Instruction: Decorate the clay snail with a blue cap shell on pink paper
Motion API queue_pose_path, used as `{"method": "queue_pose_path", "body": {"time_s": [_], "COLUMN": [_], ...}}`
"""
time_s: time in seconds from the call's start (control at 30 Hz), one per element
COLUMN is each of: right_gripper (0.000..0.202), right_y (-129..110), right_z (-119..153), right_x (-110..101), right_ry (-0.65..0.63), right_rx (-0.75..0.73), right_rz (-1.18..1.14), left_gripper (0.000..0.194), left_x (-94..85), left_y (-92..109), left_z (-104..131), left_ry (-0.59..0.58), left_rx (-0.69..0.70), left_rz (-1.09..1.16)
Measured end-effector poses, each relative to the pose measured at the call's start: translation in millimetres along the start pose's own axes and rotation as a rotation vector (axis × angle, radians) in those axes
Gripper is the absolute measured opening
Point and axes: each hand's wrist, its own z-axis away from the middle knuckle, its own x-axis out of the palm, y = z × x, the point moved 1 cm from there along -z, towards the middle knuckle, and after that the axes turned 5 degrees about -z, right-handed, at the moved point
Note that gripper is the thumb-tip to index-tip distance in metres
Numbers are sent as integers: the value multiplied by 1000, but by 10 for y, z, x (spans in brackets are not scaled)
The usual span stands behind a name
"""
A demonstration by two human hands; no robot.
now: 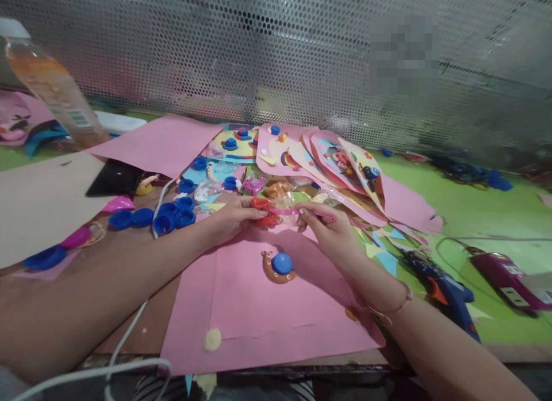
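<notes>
My left hand (237, 217) pinches a clear plastic bag of red clay (264, 211) between thumb and fingers. In my right hand (325, 225) is a thin pink modelling tool (321, 216), its far end reaching toward the bag. Just below both hands lies a pink sheet of paper (241, 309). On it sits a brown clay snail (279, 274) with a blue bottle cap (282, 263) as its shell. A pale yellow clay disc (212, 339) rests near the sheet's lower left.
Several blue bottle caps (164, 222) lie left, beside a white cable (157, 217). Decorated pink cards (280, 148) are stacked behind the hands. At right are a blue glue gun (448, 291) and a purple power strip (509, 277). A drink bottle (52, 84) stands back left before a perforated metal panel (241, 50).
</notes>
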Motion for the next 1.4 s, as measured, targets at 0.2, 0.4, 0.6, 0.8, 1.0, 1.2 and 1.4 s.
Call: {"method": "queue_pose_path", "body": {"time_s": [0.2,0.4,0.6,0.8,1.0,1.2,1.4], "right_gripper": [19,19,17,17,17,15,16], "right_y": [-18,-44,-26,-8,-6,-26,-31], "right_z": [20,18,3,-16,-9,-2,9], "right_x": [-6,-45,-70,-65,-49,-44,-47], "right_ry": [8,34,52,69,44,12,1], "right_rx": [-155,-231,-149,-86,-109,-92,-97], "right_rz": [174,273,111,51,78,50,37], "left_gripper": [9,11,8,9,8,10,11], "left_x": [6,-23,-6,-17,-12,-1,-10], "left_y": [12,2,16,-6,-6,3,4], "left_z": [-6,-23,-26,-34,-34,-32,-30], "left_ry": [19,31,89,101,116,112,87], "left_rx": [2,-29,-47,-54,-60,-77,-65], "left_rz": [-46,-36,-1,36,37,54,61]}}
